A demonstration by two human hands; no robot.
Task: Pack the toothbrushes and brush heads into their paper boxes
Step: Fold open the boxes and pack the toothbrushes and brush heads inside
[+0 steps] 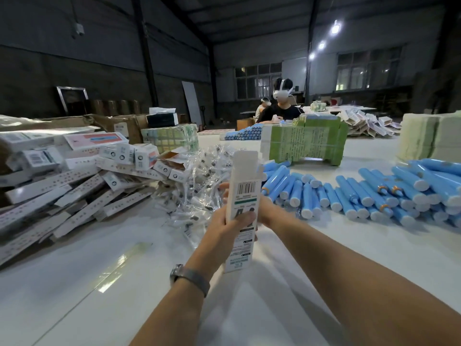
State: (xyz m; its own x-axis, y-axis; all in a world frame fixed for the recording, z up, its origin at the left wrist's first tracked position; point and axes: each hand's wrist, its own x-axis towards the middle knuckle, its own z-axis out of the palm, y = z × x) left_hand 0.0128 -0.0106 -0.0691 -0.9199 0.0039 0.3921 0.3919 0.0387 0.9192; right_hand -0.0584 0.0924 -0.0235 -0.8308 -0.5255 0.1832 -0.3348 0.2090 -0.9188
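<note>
Fingers (245, 217) wrapped round upright paper box (243, 196)

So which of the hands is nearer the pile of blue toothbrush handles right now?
Right. The right hand is behind the paper box, on the side facing the blue toothbrush handles. The left hand grips the box's front, farther from them.

Tall white paper box (243, 203), held upright near centre: barcode, green stripe, small print, all too blurred to read. Flat white cartons heaped at left (74, 186): barcodes, rows of red marks, unreadable. Green printed cardboard bundle far centre (304, 142): dense text, illegible.
</note>
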